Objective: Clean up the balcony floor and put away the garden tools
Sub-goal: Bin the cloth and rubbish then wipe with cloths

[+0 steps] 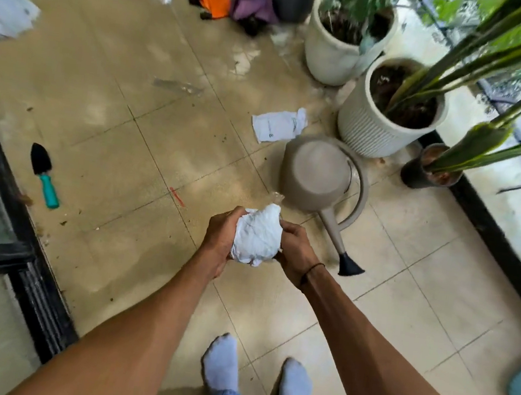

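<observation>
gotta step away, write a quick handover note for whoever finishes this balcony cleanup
Left hand and right hand both grip a crumpled white wad.
On the floor: trowel by the door frame, watering can on its side, white packet, orange gloves, clear wrapper.
Done: some litter gathered.
Left: bin the wad, collect the litter, put away the tools, clear the soil specks.

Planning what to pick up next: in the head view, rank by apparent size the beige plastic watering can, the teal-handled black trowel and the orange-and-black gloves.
1. Beige plastic watering can, clearly largest.
2. Teal-handled black trowel and orange-and-black gloves: they look about alike; the gloves lie farther away, so I won't rank them.
</observation>
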